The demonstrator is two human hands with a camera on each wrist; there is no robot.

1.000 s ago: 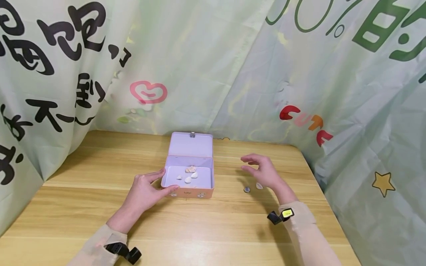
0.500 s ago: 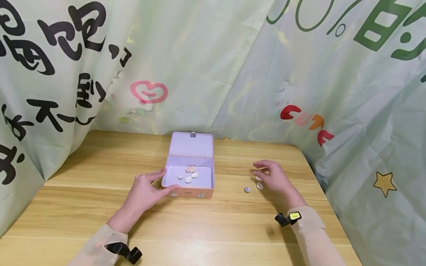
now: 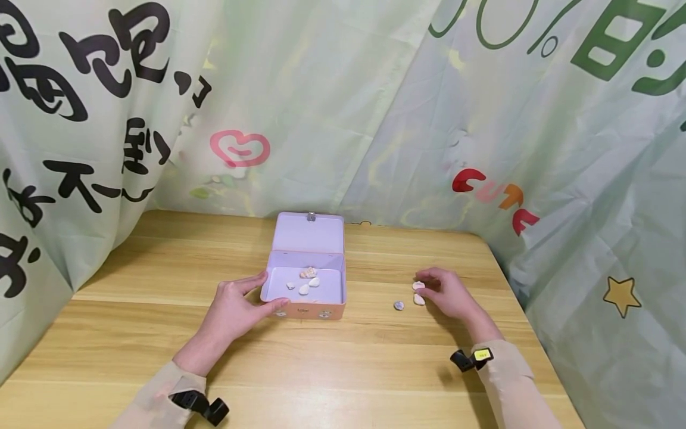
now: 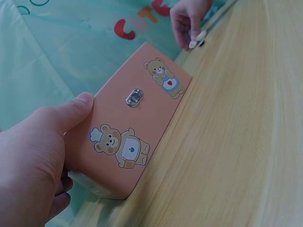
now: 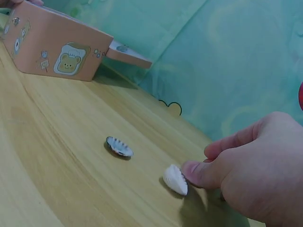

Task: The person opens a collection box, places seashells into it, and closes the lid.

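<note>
A tin box [image 3: 302, 310], lilac inside and salmon outside, stands with its lid up; several small seashells [image 3: 303, 289] lie in it. My left hand [image 3: 236, 307] grips its left front corner, thumb on the front wall, as the left wrist view [image 4: 71, 113] also shows. On the table to the right, my right hand [image 3: 447, 292] has thumb and fingers around a white seashell [image 3: 418, 286], pinching it at table level. Just in front lies another white seashell [image 3: 419, 300], close to the thumb in the right wrist view. Left of it is a dark-striped seashell [image 3: 399, 305].
The wooden table [image 3: 343, 369] carries the box near its back edge. Behind and beside it hangs a printed cloth curtain [image 3: 321, 119]. A small black camera [image 3: 199, 405] is strapped to the left wrist, another [image 3: 471, 359] to the right.
My right hand has moved right and down onto the white seashell, its thumb and fingers closing around it. My left hand and the box stay in place.
</note>
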